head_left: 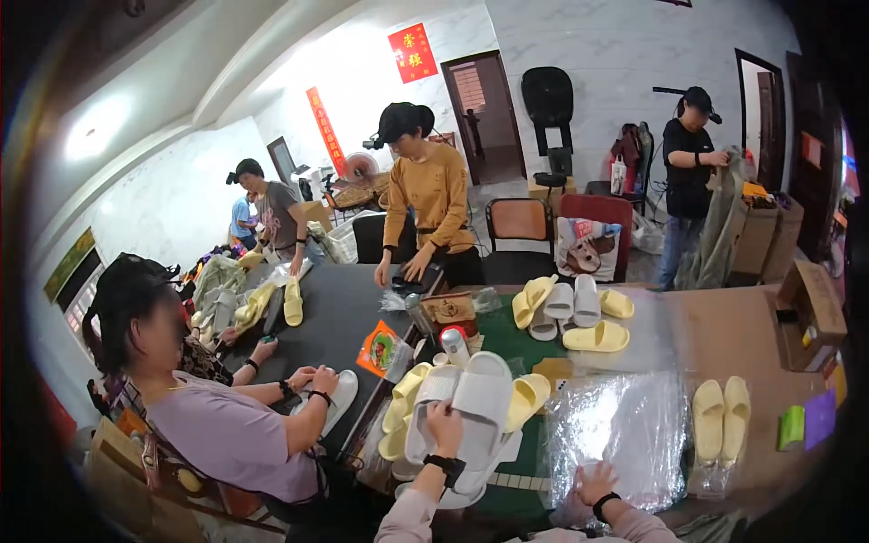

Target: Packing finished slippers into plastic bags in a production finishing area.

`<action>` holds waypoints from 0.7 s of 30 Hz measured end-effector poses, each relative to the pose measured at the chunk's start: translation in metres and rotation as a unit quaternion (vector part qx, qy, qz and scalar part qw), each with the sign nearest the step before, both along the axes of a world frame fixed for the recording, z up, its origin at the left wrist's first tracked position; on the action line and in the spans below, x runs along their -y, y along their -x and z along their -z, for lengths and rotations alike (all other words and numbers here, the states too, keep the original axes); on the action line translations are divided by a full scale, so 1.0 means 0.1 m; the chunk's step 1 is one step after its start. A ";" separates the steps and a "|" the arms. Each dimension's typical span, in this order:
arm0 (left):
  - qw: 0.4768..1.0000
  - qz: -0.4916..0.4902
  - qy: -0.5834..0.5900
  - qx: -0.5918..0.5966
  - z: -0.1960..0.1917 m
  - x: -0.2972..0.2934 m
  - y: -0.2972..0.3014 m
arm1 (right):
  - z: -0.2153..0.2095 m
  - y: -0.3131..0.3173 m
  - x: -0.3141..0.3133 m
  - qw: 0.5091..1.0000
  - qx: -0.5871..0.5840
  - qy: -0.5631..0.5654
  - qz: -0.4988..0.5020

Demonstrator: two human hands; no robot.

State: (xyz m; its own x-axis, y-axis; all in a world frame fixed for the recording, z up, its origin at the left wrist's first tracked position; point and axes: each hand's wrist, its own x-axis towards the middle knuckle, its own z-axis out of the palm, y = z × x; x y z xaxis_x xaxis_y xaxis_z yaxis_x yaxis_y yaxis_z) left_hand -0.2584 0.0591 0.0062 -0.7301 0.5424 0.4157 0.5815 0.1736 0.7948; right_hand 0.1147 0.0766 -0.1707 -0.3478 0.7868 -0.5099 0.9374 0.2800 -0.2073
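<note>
Slide sandals (482, 398) gripped by left hand (444, 427), right hand (594, 485) splayed on clear plastic wrapping (625, 425); light pressure should stop slipping!

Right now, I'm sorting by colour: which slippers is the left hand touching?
The pale grey slippers in the near pile; yellow slippers there are untouched.

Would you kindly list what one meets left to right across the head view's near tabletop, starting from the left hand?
Light grey moulded slippers in the left hand, shiny clear plastic bags under the right hand, pair of pale yellow slippers, bright green item, flat purple item.
</note>
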 end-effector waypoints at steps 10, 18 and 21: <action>0.897 0.139 -0.130 0.398 -0.18 0.15 -1.82 | 0.05 -0.18 -0.43 0.953 -0.259 0.097 0.120; 0.891 0.179 -0.025 0.416 0.77 -0.11 -2.81 | -0.66 -0.77 0.02 0.658 -0.657 0.114 0.350; 0.818 0.141 0.011 0.558 0.85 -0.11 -3.03 | -1.06 -0.89 0.24 0.613 -0.678 0.162 0.372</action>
State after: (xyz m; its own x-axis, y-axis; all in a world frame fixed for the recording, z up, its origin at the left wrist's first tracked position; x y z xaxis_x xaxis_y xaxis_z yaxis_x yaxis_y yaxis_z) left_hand 0.0447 0.0701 -0.0787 -0.4925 0.7524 -0.4373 -0.4849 0.1800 0.8559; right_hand 0.2039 0.0528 -0.0648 -0.2304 0.9189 -0.3203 -0.3146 -0.3818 -0.8690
